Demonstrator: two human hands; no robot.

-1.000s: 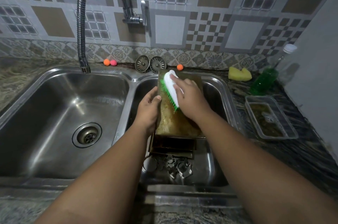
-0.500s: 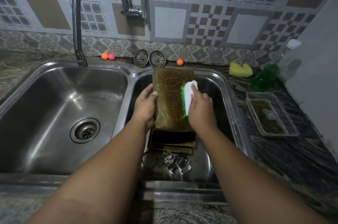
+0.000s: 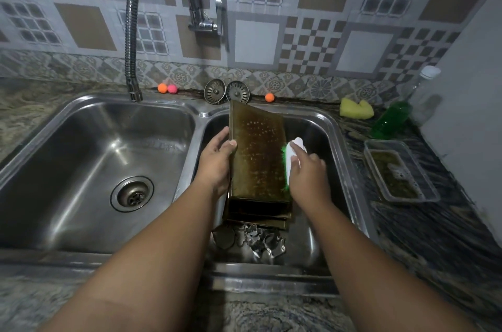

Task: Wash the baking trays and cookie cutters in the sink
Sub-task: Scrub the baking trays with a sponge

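A greasy brown baking tray stands tilted in the right sink basin, its far end leaning on the rim. My left hand grips its left edge. My right hand holds a white scrub brush with green bristles against the tray's right edge. More dark trays lie stacked under it. Several metal cookie cutters sit at the near end of the basin.
The left basin holds only its drain. A flexible faucet hose hangs over it. Two strainer plugs, small orange and pink balls, a yellow sponge, a green soap bottle and a plastic container sit on the counter.
The brush has swept from the tray's upper left across to its right edge. My left hand keeps hold of the left edge.
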